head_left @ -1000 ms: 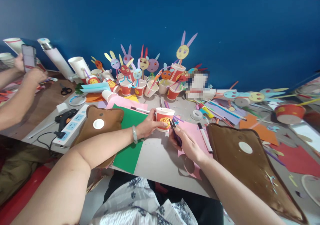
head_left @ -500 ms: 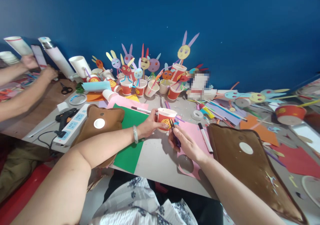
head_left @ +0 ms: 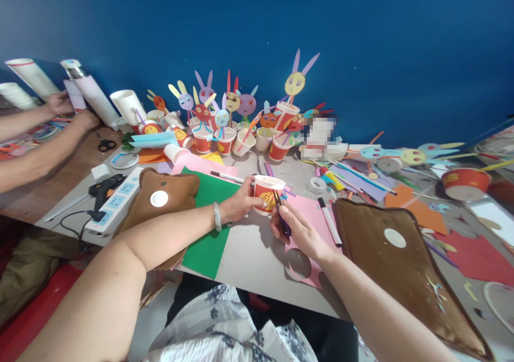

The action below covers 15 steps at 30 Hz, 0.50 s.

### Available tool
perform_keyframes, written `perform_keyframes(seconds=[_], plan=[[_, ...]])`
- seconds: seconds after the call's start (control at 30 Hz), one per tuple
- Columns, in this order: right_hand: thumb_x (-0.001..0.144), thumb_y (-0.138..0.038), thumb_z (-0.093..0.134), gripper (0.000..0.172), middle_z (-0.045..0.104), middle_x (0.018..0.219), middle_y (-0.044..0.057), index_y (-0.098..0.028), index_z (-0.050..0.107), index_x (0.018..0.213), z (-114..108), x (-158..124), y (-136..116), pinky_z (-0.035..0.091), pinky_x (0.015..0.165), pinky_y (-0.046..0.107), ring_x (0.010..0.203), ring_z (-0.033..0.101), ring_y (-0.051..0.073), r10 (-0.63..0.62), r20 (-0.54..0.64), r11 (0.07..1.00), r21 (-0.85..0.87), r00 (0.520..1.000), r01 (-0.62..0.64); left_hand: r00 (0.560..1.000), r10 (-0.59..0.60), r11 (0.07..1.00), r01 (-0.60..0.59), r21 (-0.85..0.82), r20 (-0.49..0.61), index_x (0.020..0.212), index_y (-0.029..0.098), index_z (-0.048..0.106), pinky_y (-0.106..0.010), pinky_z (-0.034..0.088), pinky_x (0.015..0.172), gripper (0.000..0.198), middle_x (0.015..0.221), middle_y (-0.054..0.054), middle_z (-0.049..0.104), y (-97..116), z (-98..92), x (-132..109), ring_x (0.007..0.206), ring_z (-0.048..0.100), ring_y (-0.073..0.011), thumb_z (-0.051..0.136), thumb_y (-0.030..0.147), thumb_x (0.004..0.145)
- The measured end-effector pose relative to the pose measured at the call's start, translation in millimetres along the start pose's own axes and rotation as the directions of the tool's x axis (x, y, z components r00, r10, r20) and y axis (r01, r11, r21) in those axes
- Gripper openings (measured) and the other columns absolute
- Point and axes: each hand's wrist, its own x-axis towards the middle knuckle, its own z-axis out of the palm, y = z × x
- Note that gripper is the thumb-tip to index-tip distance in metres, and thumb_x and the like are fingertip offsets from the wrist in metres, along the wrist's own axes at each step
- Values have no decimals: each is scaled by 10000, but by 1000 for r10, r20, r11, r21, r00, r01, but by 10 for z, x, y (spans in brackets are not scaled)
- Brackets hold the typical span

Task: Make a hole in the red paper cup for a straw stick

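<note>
A red and white paper cup (head_left: 265, 195) with yellow print is held upright in front of me, its rim facing up. My left hand (head_left: 240, 201) is closed around the cup's left side, thumb across its front. In my right hand (head_left: 296, 224) is a pair of scissors (head_left: 284, 225) with dark handles, the blades pointing up at the cup's right front. Whether the blades touch the cup, I cannot tell. Below my left forearm lies green paper (head_left: 209, 252); pink paper (head_left: 311, 212) with a round hole is under my right hand.
Several cups with paper rabbit heads (head_left: 222, 118) stand along the blue wall. Brown cushions (head_left: 373, 239) flank my arms. At left are a glue gun (head_left: 105, 186) and a power strip (head_left: 120, 197). A co-worker's hands (head_left: 85, 120) hold a phone (head_left: 75, 95) there.
The cup has shifted very slightly right and down, with both my hands nearly still. At far left, the co-worker's hands and the phone have moved right.
</note>
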Motion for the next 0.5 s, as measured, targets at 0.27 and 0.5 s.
perform_keyframes(seconds=[0.27, 0.5], plan=[[983, -603, 366, 463, 548, 579, -22, -212, 467, 756, 1, -6, -51, 364, 452, 247, 452, 446, 97, 2, -19, 1000, -3, 1000, -2, 1000, 11, 1000, -11, 15, 17, 1053, 195, 459, -313, 505, 768, 610, 914, -5, 661, 25, 3, -9, 835, 640, -166, 787, 120, 544], [982, -603, 372, 454, 554, 568, -25, -213, 460, 766, 6, -6, -55, 351, 442, 243, 439, 433, 94, 6, -20, 1000, -4, 1000, -6, 999, 35, 998, -35, 45, 3, 1080, 202, 457, -354, 500, 817, 646, 950, -15, 658, 12, -23, 7, 888, 644, -190, 814, 162, 543]])
